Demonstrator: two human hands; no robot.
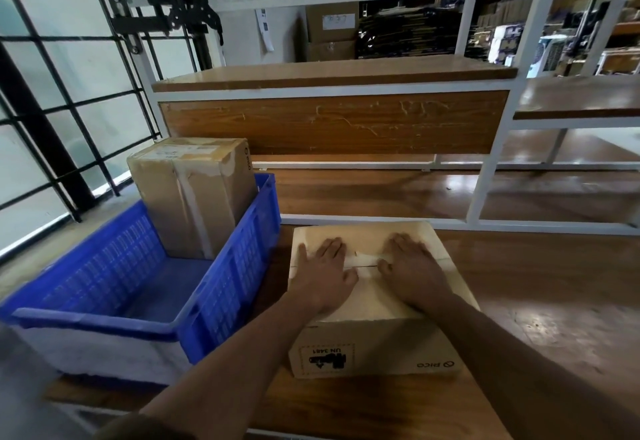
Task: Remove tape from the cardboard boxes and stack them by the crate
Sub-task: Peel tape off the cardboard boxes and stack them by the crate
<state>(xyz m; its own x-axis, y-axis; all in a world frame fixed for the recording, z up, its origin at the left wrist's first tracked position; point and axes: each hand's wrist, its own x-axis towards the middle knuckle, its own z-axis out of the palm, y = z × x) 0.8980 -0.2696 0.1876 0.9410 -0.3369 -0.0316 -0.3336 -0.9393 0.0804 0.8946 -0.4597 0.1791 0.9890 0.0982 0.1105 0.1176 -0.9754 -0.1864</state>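
Observation:
A pale cardboard box point(374, 342) with a black UN 3481 label on its near side lies on the wooden table point(540, 301) in front of me. A strip of tape point(363, 261) runs across the seam on its top. My left hand point(323, 271) lies flat on the top, left of the seam's middle, fingers straight. My right hand point(414, 271) lies flat to the right in the same way. A blue plastic crate point(221, 287) stands to the left of the box. Upright in its far corner is a second taped cardboard box point(194, 193).
A white metal shelf frame point(485, 176) with wooden boards point(332, 124) rises just behind the box. A black-framed glass wall point(45, 100) runs along the left. More cartons point(332, 31) stand far behind the shelf.

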